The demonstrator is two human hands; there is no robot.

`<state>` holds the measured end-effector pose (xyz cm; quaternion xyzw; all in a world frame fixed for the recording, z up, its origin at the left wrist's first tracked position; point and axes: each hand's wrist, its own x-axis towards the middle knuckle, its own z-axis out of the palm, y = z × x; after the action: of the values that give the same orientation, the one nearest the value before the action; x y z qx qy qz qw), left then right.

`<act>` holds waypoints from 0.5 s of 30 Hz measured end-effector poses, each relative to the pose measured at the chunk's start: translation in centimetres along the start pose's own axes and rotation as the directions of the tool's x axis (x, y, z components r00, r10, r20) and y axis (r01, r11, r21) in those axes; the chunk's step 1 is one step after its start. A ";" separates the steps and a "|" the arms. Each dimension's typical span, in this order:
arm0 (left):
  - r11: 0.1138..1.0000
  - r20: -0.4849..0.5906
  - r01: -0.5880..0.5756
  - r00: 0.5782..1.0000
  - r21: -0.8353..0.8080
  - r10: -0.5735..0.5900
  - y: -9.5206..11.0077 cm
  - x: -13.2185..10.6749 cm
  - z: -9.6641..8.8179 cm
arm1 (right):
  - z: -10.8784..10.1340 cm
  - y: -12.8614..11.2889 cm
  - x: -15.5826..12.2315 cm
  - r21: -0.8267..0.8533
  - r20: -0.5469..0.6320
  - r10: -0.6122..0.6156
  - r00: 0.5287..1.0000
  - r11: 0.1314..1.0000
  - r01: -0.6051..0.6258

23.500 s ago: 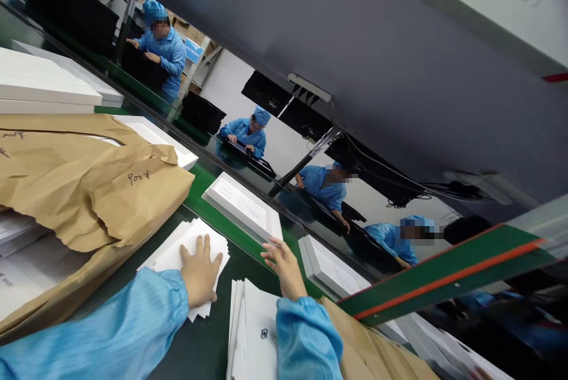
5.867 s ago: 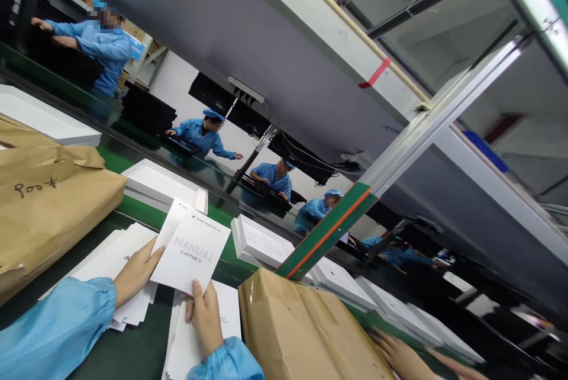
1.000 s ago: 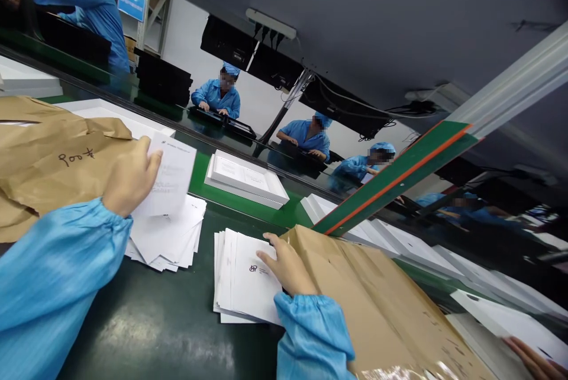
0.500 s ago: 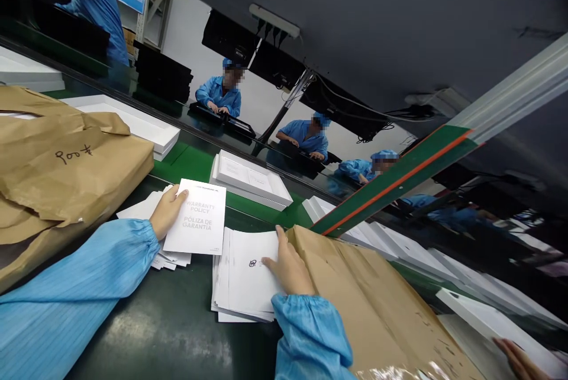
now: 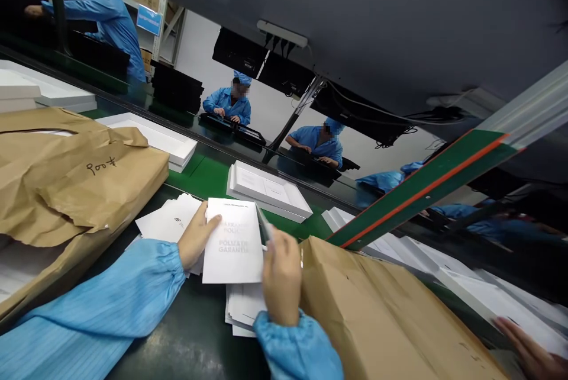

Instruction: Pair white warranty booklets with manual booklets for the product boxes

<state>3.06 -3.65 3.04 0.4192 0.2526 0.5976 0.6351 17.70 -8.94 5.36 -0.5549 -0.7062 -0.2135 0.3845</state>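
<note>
Left hand [image 5: 194,242] grip clamped on white printed warranty leaflet [image 5: 234,250], right hand [image 5: 280,276] pinching a thin white sheet [image 5: 263,229] beside it, above white paper stack [image 5: 244,308] on dark green worktop [image 5: 186,338]

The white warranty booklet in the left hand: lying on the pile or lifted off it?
Lifted: the left hand holds the white warranty booklet tilted above the papers, printed face up.

The white booklet [image 5: 234,242] reads "POLIZA DE GARANTIA"; the brown paper bag [image 5: 71,179] bears handwritten "900".
</note>
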 end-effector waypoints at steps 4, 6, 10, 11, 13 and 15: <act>1.000 0.127 -0.016 0.992 0.001 0.016 0.8 -0.8 1.1 | 1.4 -2.4 -1.2 0.001 0.233 -0.073 0.970 0.997 0.075; 1.000 0.146 -0.021 0.989 0.009 0.019 0.8 -0.8 1.1 | 1.4 -2.6 -1.5 0.012 0.291 -0.078 0.953 0.997 0.078; 0.999 0.184 -0.045 0.982 0.018 0.041 0.5 -0.6 0.7 | 1.3 -2.3 -1.4 0.031 0.343 -0.082 0.936 0.997 0.076; 0.998 0.191 -0.047 0.981 0.035 0.040 0.5 -0.5 0.6 | 1.3 -2.1 -1.3 0.042 0.352 -0.079 0.932 0.997 0.069; 0.996 0.162 -0.042 0.986 0.082 0.029 0.4 -0.3 0.3 | 1.0 -1.6 -0.9 0.083 0.360 -0.076 0.930 0.995 0.049; 0.992 0.109 -0.026 0.994 0.120 0.012 0.6 -0.1 0.0 | 0.6 -0.6 -0.2 0.130 0.324 -0.031 0.946 0.991 -0.012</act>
<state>2.77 -3.75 3.53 0.4910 0.2495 0.5636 0.6156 16.96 -8.79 4.84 -0.5529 -0.7749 -0.0742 0.2972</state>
